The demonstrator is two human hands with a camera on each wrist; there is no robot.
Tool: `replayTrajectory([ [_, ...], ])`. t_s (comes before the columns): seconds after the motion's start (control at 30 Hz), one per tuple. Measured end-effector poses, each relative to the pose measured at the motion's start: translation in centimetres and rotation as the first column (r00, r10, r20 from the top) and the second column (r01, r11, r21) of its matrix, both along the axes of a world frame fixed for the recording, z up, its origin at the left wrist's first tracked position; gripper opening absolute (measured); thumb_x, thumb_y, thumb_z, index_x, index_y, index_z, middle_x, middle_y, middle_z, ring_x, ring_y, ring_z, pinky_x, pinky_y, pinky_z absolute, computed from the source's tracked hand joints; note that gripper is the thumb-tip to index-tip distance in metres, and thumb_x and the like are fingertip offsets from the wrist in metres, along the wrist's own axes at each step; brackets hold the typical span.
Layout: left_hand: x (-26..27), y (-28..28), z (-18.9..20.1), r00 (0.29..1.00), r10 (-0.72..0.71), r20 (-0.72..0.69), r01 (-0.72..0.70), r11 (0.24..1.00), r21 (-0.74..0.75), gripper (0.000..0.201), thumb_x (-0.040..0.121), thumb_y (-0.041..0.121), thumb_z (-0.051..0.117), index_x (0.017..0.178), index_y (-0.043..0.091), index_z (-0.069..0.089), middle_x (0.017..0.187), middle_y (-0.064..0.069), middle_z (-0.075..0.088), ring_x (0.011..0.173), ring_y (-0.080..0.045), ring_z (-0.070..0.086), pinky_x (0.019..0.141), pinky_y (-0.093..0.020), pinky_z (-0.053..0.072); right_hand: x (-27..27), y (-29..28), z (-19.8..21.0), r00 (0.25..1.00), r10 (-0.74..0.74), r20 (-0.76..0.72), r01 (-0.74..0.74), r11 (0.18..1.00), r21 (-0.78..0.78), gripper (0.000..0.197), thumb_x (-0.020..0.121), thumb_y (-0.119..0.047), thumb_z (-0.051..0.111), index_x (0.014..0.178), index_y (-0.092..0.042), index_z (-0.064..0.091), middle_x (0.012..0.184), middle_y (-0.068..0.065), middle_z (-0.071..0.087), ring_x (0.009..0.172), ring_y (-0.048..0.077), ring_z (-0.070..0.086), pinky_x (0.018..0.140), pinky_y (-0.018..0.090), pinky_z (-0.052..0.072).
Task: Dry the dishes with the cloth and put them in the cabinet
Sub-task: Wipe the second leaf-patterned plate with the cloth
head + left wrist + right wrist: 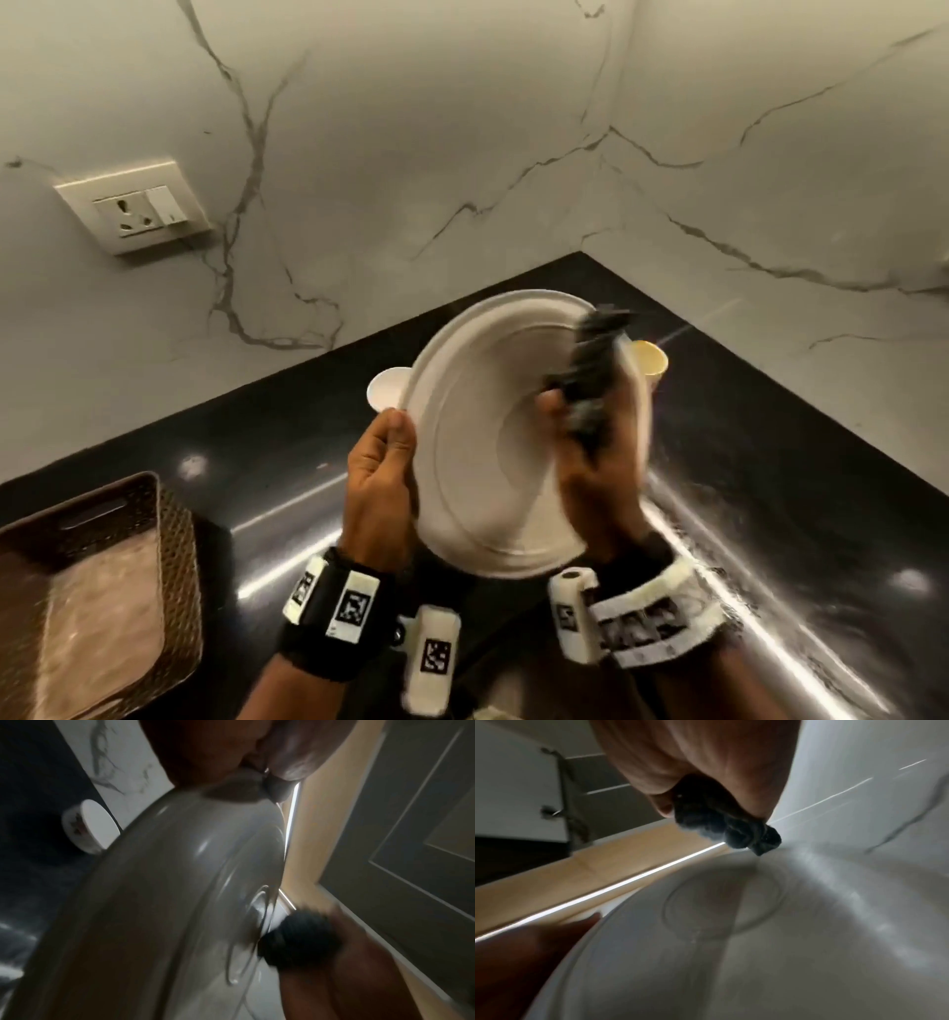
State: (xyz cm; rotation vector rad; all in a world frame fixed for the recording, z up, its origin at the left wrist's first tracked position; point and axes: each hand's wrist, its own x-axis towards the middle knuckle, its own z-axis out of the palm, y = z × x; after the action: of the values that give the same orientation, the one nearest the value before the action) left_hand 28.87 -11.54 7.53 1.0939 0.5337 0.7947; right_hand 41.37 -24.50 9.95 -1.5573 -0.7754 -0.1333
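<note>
1. Nearest the head camera are the two wrists with their strapped-on marker bands, and just beyond them the left hand (pixel 380 478) and right hand (pixel 595 462)
2. The left hand grips the left rim of a white plate (pixel 477 437), thumb on the front edge, holding it tilted up above the black table (pixel 287 447)
3. The right hand is closed around a bunched dark cloth (pixel 590 375), blurred, which lies against the plate's face near its upper right rim; the right wrist view shows the cloth (pixel 731 823) poking out of the curled fingers and meeting the plate (pixel 757 953)
4. Behind the plate on the table stand a small white bowl (pixel 382 393) to the left and a yellow cup (pixel 652 360) to the right, both partly hidden
5. A brown woven basket (pixel 174 519) sits at the table's near left
6. A wall socket (pixel 136 210) is set in the marble wall
</note>
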Motion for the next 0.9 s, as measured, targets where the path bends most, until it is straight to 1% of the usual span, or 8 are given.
replayTrajectory([
  [0.1,1.0,-2.3,0.9,0.989,-0.049,0.14,0.062,0.994,-0.088,0.031,0.105,0.021,0.039,0.111,0.005,0.065,0.093,-0.01,0.072,0.079,-0.021,0.069,0.066,-0.028,0.06,-3.4,1.5,-0.9,0.826,0.194,0.529,0.015,0.931,-0.365,0.066,0.092,-0.033,0.066,0.152,-0.019,0.043,0.164,0.016,0.025,0.154,0.032,0.019,0.12,0.056,0.025],
  [0.27,0.4,-1.8,1.3,0.974,-0.056,0.222,0.069,0.996,-0.051,0.032,0.098,0.024,0.04,0.101,0.011,0.069,0.091,-0.005,0.075,0.079,-0.014,0.072,0.067,-0.024,0.06,-2.2,1.0,0.2,0.69,0.294,0.661,0.047,0.894,-0.446,0.064,0.088,-0.025,0.068,0.149,-0.028,0.047,0.164,0.015,0.025,0.155,0.032,0.017,0.121,0.055,0.026],
  [0.4,-0.4,-1.6,1.2,0.988,-0.007,0.156,-0.003,0.998,0.058,0.032,0.102,0.028,0.038,0.089,0.008,0.059,0.074,0.001,0.063,0.061,-0.009,0.059,0.056,-0.021,0.052,2.8,-0.1,2.2,0.804,-0.03,0.594,0.226,0.94,-0.258,0.063,0.09,-0.01,0.065,0.15,-0.015,0.047,0.166,0.013,0.023,0.155,0.032,0.018,0.122,0.056,0.026],
  [0.53,-0.8,-1.2,1.5,0.978,0.059,0.201,-0.077,0.993,0.084,0.041,0.102,0.027,0.036,0.081,0.025,0.071,0.077,0.003,0.066,0.066,-0.009,0.061,0.058,-0.022,0.054,5.9,-1.2,0.5,0.942,-0.314,0.119,0.317,0.948,-0.009,0.048,0.103,-0.025,0.048,0.15,-0.021,0.047,0.163,0.001,0.033,0.15,0.009,0.029,0.122,0.023,0.029],
  [0.6,-0.7,-1.1,2.0,0.981,0.022,0.195,-0.047,0.991,0.128,0.042,0.101,0.028,0.037,0.079,0.029,0.072,0.077,0.005,0.066,0.066,-0.007,0.061,0.059,-0.02,0.054,5.4,-1.1,-0.2,0.932,-0.362,-0.016,0.362,0.931,0.041,0.048,0.102,-0.028,0.046,0.15,-0.02,0.048,0.158,0.002,0.04,0.147,0.009,0.034,0.121,0.036,0.034],
  [0.67,-0.6,-1.0,2.3,0.982,-0.014,0.186,-0.013,0.99,0.143,0.035,0.099,0.033,0.041,0.085,0.026,0.072,0.08,0.005,0.067,0.069,-0.007,0.063,0.061,-0.02,0.054,4.3,-0.7,0.1,0.914,-0.404,0.042,0.405,0.914,-0.011,0.053,0.1,-0.023,0.049,0.153,-0.022,0.044,0.16,0.002,0.036,0.149,0.012,0.031,0.121,0.042,0.033],
  [0.8,0.6,-1.2,2.2,0.989,-0.088,0.121,0.062,0.977,0.206,0.032,0.106,0.038,0.047,0.09,0.015,0.062,0.081,-0.006,0.059,0.069,-0.02,0.055,0.061,-0.027,0.05,1.0,1.3,2.7,0.811,-0.051,0.583,0.185,0.968,-0.172,0.06,0.092,-0.004,0.059,0.15,-0.007,0.044,0.163,0.018,0.03,0.154,0.035,0.021,0.121,0.059,0.023],
  [0.9,1.7,-1.6,1.9,0.983,0.006,0.182,-0.025,0.994,0.105,0.035,0.109,0.012,0.038,0.093,0.017,0.069,0.079,-0.001,0.065,0.068,-0.012,0.06,0.062,-0.022,0.051,-2.6,2.3,1.9,0.682,0.216,0.699,0.032,0.946,-0.324,0.066,0.084,-0.011,0.069,0.147,-0.016,0.05,0.161,0.015,0.033,0.154,0.034,0.021,0.121,0.057,0.022],
])
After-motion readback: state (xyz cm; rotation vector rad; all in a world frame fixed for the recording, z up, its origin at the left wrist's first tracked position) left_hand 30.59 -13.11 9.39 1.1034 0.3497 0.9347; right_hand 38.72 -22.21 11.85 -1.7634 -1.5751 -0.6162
